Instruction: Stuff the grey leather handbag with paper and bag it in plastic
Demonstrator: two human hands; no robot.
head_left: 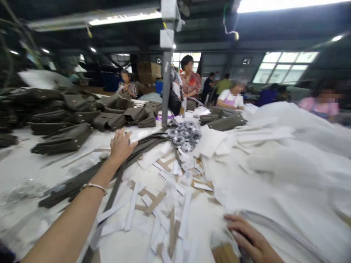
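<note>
My left hand (120, 144) is stretched forward over the table with its fingers extended, and I see nothing in it. It hovers at or just above a bundle of long dark olive strips (146, 144); whether it touches them I cannot tell. Low on the right, my right hand (248, 233) has its fingers stretched out beside a brown cardboard piece (225, 252) and some clear plastic. A grey translucent strip (276, 226) curves away behind that hand. What lies beneath its palm is hidden. Between my hands are scattered white and brown paper strips (157, 204).
Dark olive bags (68, 137) are piled at the left. Grey rolls (185, 135) sit by a metal post (166, 80) at mid-table. White sheeting (301, 164) heaps up on the right. Several people, including one person in a red top (190, 84), are beyond the table.
</note>
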